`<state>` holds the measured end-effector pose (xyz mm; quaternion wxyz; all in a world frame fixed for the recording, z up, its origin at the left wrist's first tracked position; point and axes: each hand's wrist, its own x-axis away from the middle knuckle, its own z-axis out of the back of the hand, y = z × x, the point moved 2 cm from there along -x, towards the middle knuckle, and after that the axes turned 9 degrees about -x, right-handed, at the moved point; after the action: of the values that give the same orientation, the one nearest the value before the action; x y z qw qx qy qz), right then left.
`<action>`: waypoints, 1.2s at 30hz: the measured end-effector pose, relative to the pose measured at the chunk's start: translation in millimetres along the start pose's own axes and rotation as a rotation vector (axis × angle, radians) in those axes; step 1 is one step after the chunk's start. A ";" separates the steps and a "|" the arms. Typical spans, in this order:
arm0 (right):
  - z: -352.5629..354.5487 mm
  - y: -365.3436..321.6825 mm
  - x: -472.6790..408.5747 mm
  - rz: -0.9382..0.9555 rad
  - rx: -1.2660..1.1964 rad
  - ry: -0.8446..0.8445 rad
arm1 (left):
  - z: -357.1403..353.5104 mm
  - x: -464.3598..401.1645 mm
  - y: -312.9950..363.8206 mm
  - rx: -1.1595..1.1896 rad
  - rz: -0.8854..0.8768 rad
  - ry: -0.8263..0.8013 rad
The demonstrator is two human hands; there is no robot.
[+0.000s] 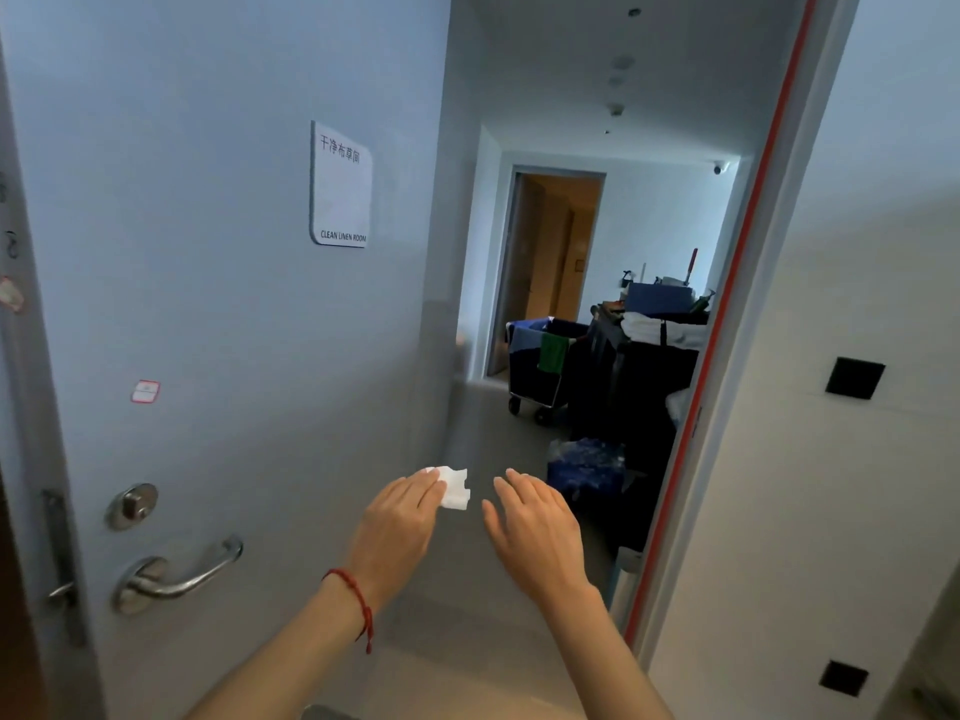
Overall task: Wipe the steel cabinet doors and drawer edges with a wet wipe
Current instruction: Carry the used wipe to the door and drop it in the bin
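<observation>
While pinching wipe (pixel 456 488), left hand (pixel 400 522)

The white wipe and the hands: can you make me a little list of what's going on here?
place: open doorway beside a grey door
sign on door: CLEAN LINEN ROOM
left hand: holds the white wipe at its fingertips
right hand: fingers straight, holding nothing
wrist: red string bracelet on the left
hallway: housekeeping cart
steel cabinets: none in view
</observation>
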<state>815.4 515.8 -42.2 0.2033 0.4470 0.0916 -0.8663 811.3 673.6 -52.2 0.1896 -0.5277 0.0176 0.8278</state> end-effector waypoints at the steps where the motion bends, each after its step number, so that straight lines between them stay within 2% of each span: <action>1: -9.4 0.8 -0.6 -0.004 -0.018 -0.009 | -5.6 2.4 -2.2 -0.007 0.007 0.008; 18: -158.3 -24.8 -39.9 -0.005 -0.137 -0.082 | -107.3 34.5 -108.2 -0.057 0.069 -0.118; 36: -275.9 -41.7 -4.1 0.052 -0.295 -0.231 | -166.3 117.4 -140.0 -0.224 0.144 -0.237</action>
<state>1002.8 648.4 -200.9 0.2982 0.3122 0.1822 -0.8834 958.5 799.9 -205.2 0.0708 -0.4417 -0.0594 0.8924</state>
